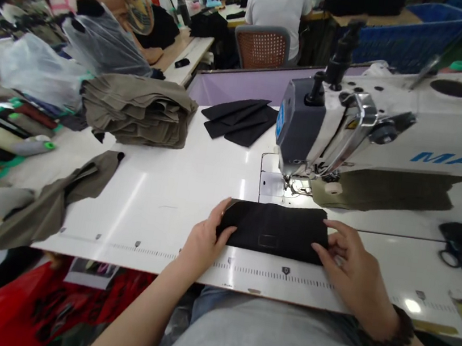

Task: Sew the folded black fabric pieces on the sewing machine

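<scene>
A black fabric piece [275, 228] with a small stitched or marked rectangle near its lower edge lies at the front of the white sewing table. My left hand [207, 233] pinches its left end between thumb and fingers. At the right end, my right hand [347, 261] grips the cloth the same way. Just beyond the fabric stands the sewing machine [306, 126], its presser foot [300, 185] above the metal needle plate. An olive fabric strip [392, 190] lies under the machine arm, right of the foot.
A thick stack of grey-brown cut pieces [137, 108] sits at the back left, with black pieces [241, 118] beside it. A loose grey-brown piece [83, 181] hangs over the left edge. Scissors [449, 258] lie at the far right. Thread cones [24, 147] crowd the left.
</scene>
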`<state>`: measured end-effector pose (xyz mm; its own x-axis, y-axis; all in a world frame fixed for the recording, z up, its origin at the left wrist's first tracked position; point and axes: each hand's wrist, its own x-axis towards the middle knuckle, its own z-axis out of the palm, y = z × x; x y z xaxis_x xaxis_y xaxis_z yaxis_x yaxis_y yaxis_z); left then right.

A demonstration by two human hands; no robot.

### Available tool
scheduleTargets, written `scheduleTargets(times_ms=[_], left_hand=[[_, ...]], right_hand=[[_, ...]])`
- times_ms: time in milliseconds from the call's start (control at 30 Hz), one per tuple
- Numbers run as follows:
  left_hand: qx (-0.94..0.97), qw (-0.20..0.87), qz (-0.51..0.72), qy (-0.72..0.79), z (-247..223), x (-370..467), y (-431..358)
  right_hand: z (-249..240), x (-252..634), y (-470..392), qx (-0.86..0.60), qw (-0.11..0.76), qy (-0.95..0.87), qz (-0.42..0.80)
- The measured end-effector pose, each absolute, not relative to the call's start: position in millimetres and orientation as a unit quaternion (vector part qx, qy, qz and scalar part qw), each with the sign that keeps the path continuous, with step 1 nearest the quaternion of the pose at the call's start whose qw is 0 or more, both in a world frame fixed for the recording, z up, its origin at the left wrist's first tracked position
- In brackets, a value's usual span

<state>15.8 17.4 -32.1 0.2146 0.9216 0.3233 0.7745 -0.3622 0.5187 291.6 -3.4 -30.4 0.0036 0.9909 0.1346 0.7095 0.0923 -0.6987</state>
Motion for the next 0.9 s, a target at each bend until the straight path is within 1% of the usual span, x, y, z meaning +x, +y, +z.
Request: scheduleTargets(times_ms=[200,433,900], left_hand=[[0.838,0.121,0.272,0.458,-30.2,10.5,21.8],[0.844,0.098,0.249,0.465,-25.3,12.3,23.4],[0.846,0.070,0.245,0.468,-26.0,15.2,26.4]], right_hand=[[-26.9,291.8,-4.9,-0.601,0.295,-0.727,0.155],[-27.8,289.8,-3.1,-0.596,0.273,-0.743,0.135],[-24.2,289.4,-2.6,-0.612,0.282,-0.723,0.151]])
